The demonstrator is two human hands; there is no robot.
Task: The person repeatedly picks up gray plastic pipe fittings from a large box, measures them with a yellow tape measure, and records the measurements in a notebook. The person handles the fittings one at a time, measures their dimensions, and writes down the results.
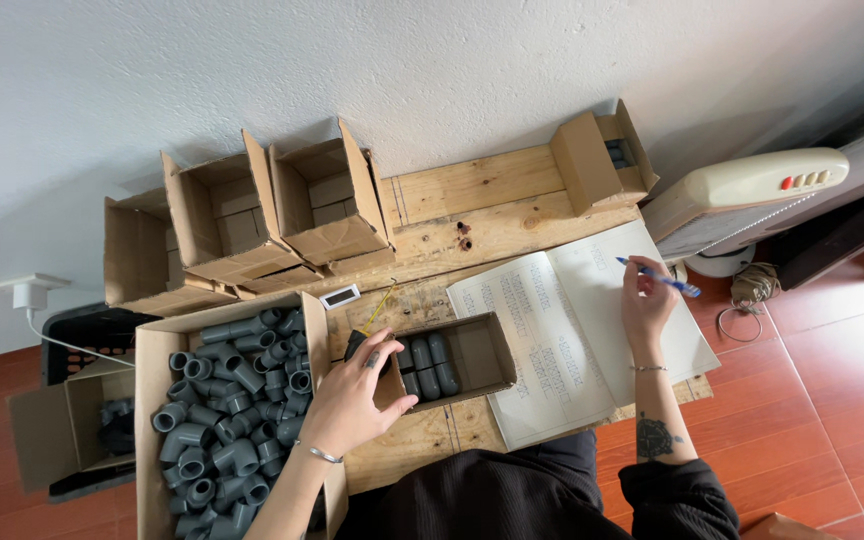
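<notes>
My left hand (357, 395) grips the small box (457, 358) of grey elbows (430, 364) at the bench's (482, 215) middle, my right (645, 300) pinching a blue pen (660, 277) over the ledger (577, 330) — a careless tug could spill fittings.

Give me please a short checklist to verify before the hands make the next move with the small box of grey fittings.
1. Left hand grips small box at its end: ok.
2. Small box has free room on its right side: ok.
3. Big box of grey elbows beside left hand: ok.
4. Right hand holds blue pen over open notebook: ok.
5. Count of fittings inside small box: cannot tell.
</notes>
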